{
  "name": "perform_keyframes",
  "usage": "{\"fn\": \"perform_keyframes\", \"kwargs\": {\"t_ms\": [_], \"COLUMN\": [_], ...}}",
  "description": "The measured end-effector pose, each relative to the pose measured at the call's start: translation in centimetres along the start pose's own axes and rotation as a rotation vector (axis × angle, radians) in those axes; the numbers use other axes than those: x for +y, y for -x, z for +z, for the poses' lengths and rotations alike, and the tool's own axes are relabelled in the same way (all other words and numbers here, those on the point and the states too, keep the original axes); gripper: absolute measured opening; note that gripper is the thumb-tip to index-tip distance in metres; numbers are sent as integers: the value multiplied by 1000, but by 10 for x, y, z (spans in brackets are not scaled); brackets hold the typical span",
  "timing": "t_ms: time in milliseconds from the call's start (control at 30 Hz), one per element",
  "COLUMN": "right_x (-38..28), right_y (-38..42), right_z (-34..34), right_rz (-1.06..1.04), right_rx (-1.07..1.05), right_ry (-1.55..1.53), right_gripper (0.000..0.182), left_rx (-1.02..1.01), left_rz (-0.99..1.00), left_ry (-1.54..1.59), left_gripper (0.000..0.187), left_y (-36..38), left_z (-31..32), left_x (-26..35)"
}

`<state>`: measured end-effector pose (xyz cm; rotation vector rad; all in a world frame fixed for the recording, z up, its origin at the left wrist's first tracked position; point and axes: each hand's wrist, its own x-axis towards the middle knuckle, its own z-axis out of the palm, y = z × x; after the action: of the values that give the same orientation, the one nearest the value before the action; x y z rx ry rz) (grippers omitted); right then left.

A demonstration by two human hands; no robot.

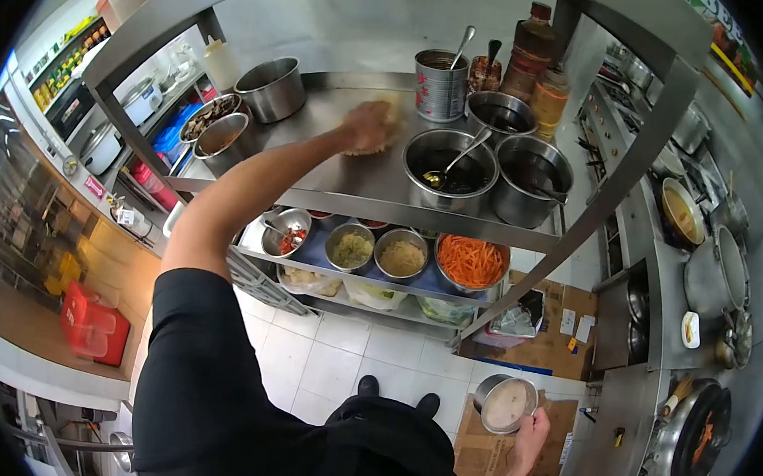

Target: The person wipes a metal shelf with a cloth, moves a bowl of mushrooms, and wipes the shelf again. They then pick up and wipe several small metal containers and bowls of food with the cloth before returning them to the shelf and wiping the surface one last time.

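Note:
My left hand (370, 124) reaches across the steel shelf (316, 158) and is closed over a tan cloth (372, 151), pressed against the metal; hand and cloth are slightly blurred. Down at the lower right, my right hand (531, 432) grips the side of a small metal pot (506, 404) with pale, whitish contents. To the right of the cloth stands a pot of dark liquid (450, 170) with a ladle (458, 159) resting in it. A steel pot (271, 89) sits to the left of my left hand.
A tin can (440, 87), bottles (550, 99) and more dark-filled pots (532, 180) crowd the shelf's right. Below are bowls, one with shredded carrot (472, 262). A stove counter (637, 256) with pans runs along the right. Flattened cardboard (482, 448) covers part of the floor.

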<state>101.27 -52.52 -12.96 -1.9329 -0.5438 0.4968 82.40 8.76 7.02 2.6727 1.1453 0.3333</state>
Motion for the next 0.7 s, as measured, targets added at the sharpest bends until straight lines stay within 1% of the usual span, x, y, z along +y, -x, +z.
{"fn": "perform_keyframes", "kwargs": {"t_ms": [33,100,133,200,233,300,367,400,467,500,567,633,700], "right_x": [-1,-5,-10,-13,-9,-7,-9,-13,-24,-26,-29,-29,-27], "right_y": [1,2,1,-3,-7,-12,-15,-16,-19,-21,-26,-29,-29], "right_z": [1,5,7,11,13,13,15,16,15,14,15,14,13], "right_rz": [7,13,-15,-46,-10,20,39,37,-21,-27,-83,-105,-124], "right_rx": [-8,-35,-52,-78,-110,-148,-160,-163,-193,-198,-211,-217,-231], "right_ry": [-7,-11,32,77,33,-13,-41,-45,-9,-5,85,87,90], "right_gripper": [10,10,10,10,10,9,14,14,16,16,17,15,13], "left_rx": [-1,-218,-217,-407,-413,-334,-225,-224,-856,-853,-845,-959,-981], "left_rz": [-9,456,440,593,495,404,246,244,-68,-75,-159,-109,68], "left_ry": [1,343,343,268,262,86,2,-3,-577,-572,-633,-688,-688], "left_gripper": [58,60,60,64,64,63,56,56,54,54,49,47,36], "left_y": [14,50,62,88,104,133,154,147,123,122,110,83,69], "left_z": [-5,-19,-26,-45,-56,-78,-82,-83,-81,-78,-75,-60,-57], "left_x": [12,28,23,10,3,-25,-40,-42,-37,-22,22,51,76]}}
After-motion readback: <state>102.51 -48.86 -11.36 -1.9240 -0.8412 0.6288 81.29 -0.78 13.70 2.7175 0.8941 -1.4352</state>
